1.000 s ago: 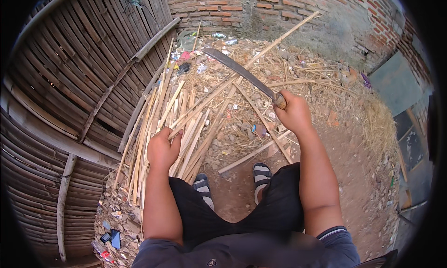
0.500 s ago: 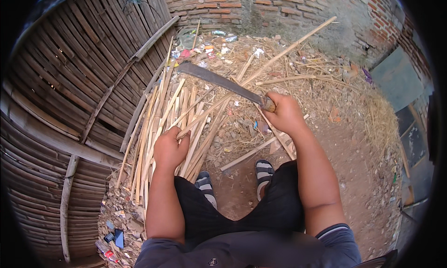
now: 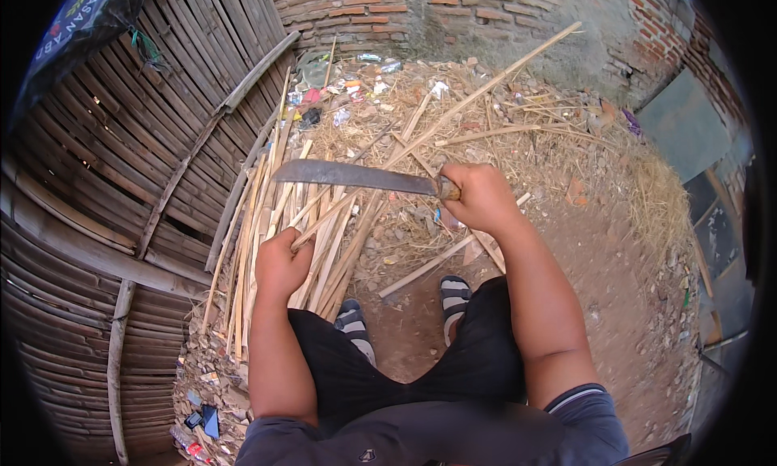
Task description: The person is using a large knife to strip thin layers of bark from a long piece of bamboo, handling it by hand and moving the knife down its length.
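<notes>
My right hand [image 3: 481,197] is closed round the wooden handle of a machete [image 3: 356,176]. Its dark, broad blade points left and lies almost level across the view, over the held strip. Lower on the left, my left hand [image 3: 283,265] grips the near end of a long bamboo strip [image 3: 494,92]. From that fist the strip slants up to the right, passing behind the blade, toward the brick wall. Beneath and around my left hand lies a pile of split bamboo strips [image 3: 328,259], mostly running away from me.
A bamboo slat wall [image 3: 186,102] rises on the left, and a brick wall [image 3: 356,11] closes the far side. Dry straw [image 3: 647,174], litter and loose strips cover the ground. My sandalled feet [image 3: 455,300] are close below the work. A grey panel [image 3: 692,126] leans at right.
The machete has swung so its tip is lower and nearer, the blade now almost level. Both hands have shifted slightly left, the left one also nearer to me, still gripping the strip.
</notes>
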The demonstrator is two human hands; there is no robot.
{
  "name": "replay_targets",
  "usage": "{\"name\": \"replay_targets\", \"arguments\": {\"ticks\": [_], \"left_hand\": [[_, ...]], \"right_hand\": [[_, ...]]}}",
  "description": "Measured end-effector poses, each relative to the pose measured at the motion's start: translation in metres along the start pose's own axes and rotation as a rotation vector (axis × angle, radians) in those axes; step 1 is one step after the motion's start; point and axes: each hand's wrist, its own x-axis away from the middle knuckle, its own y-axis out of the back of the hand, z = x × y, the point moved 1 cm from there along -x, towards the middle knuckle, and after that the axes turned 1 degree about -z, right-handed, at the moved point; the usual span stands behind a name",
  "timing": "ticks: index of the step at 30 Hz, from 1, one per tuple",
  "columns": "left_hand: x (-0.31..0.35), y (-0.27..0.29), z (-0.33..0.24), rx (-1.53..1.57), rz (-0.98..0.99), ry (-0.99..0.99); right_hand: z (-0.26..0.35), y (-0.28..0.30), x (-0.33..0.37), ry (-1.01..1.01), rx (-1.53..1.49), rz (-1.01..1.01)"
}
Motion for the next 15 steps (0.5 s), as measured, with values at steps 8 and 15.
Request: {"name": "replay_targets", "arguments": {"ticks": [8, 15], "left_hand": [[-0.003, 0.003, 0.002, 0.096, -0.025, 0.026], [-0.003, 0.027, 0.005, -0.027, -0.06, -0.009]], "right_hand": [[-0.046, 0.016, 0.004, -0.323, -0.112, -0.211], [-0.019, 0.016, 0.004, -0.021, 0.051, -0.135]]}}
